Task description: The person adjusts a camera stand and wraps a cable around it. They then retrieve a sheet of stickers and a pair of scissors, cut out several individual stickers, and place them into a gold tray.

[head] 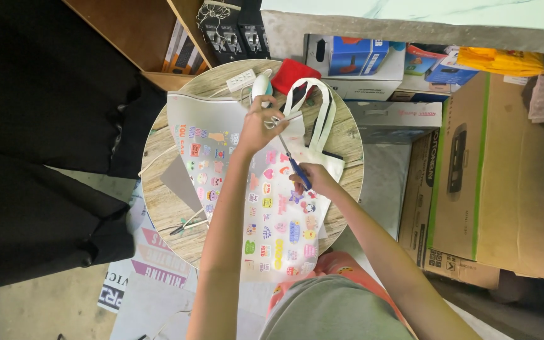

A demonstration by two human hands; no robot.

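While the round wooden table [158, 189] fills the middle of the view, a large glossy sheet of colourful stickers [221, 157] lies across it from about 11 o'clock down to 6 o'clock, its lower end hanging past the rim toward the person's lap. The sheet looks thin, light and floppy, with a slick face that would likely slide under a fingertip; pinching it near an edge, clear of the printed shapes, seems the safest hold. A white tote bag [319, 126] rests at 1 o'clock, its handles looped over a red cloth [291, 72], soft and limp by the look of it. At 12 o'clock, the left hand [258, 129] is closed about something small and pale, though what it is I cannot tell. The right hand [315, 179], near the centre, grips a slim blue-handled tool [296, 167], which points up toward the left hand. It appears stiff and light.
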